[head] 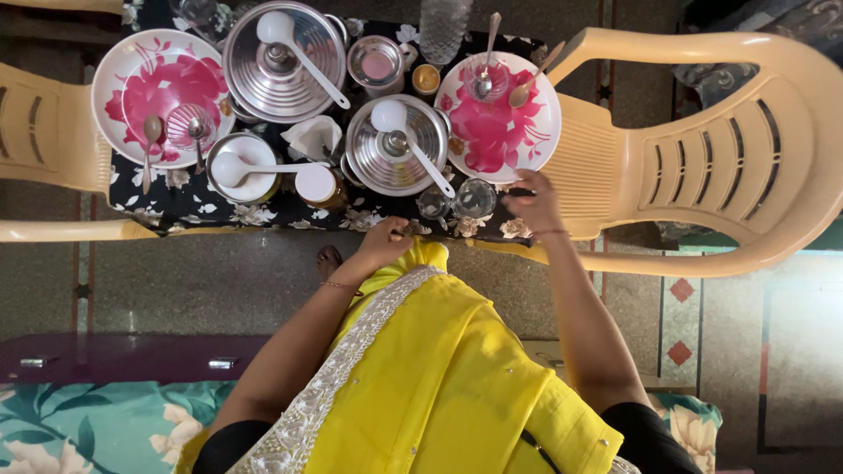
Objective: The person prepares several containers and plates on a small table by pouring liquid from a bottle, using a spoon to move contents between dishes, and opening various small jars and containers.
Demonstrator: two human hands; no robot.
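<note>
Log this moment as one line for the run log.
left hand: at table edge | right hand: at pink floral plate | two glasses between hands

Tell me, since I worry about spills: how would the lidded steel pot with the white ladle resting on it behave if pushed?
The steel pot looks rigid and probably slides readily on the floral tablecloth. The white ladle lies loose across the lid, handle overhanging, so it would likely roll or slip off. Two drinking glasses stand close beside it, by the right hand, and could get knocked.
</note>
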